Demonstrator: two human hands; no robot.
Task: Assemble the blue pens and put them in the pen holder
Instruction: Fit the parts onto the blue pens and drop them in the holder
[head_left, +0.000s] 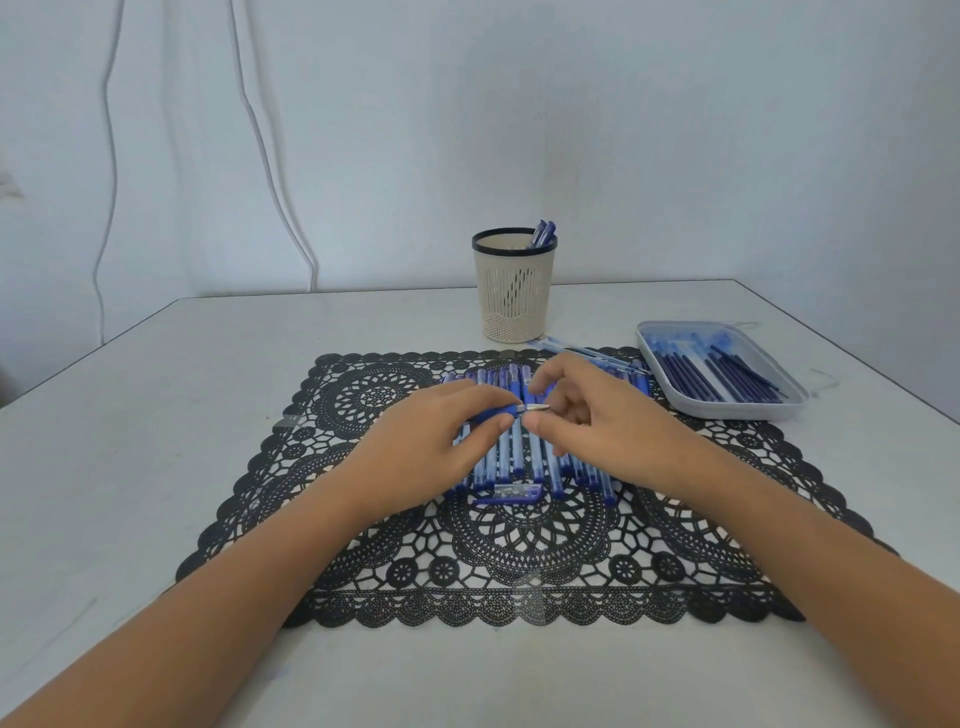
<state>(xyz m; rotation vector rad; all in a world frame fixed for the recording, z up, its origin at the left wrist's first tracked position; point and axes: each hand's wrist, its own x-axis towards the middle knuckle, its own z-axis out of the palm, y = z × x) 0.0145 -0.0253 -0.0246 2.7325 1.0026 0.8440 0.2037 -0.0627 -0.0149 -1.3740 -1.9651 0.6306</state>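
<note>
"Over the middle of the black lace placemat (519, 561), what were the hands doing?"

"They were close together. The left hand (431, 441) gripped a blue pen barrel (493, 414) between thumb and fingers, held crosswise. The right hand (597, 431) pinched the silver tip (537, 409) at that barrel's end, thumb and forefinger curled onto it."

"And beneath them?"

"A row of blue pen barrels (511, 457) lay side by side on the mat, pointing away from the person and partly hidden by both hands. A pen cap (511, 493) lay crosswise at the near end of the row."

"Where was the pen holder (511, 296)?"

"Upright on the white table (156, 415), just past the mat's far edge. It was a cream perforated cup with a dark rim, and two blue pens (543, 234) leaned against its right side. Right of the mat sat a pale plastic tray (727, 410) with dark ink refills (717, 374) lying in it. A few loose pens (587, 352) lay between holder and tray."
</note>
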